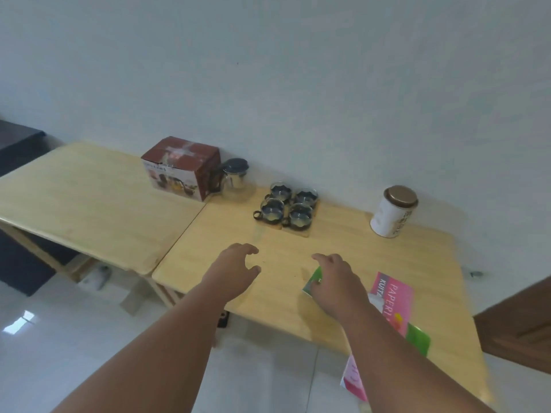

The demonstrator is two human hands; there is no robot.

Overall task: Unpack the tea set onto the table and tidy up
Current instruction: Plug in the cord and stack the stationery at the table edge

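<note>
Two wooden counters are standing side by side against a white wall. The tea set box is sitting closed at the back, on the left counter near the seam. The glass teapot with its dark lid is standing upright just beside the box, on its right. Four glass cups are sitting in a two-by-two group on wooden coasters to the right of the teapot, well apart from the white tin with a bronze lid, which is standing near the back right corner.

The left hand is hovering over the bare middle of the right counter; its grip is spread open, fingers curled loosely, holding nothing. The right hand is reaching palm-down over a green packet, with the fingers partly open; whether the grip is touching the packet cannot be told. A pink tissue pack is lying just beside the right wrist, near the front edge
</note>
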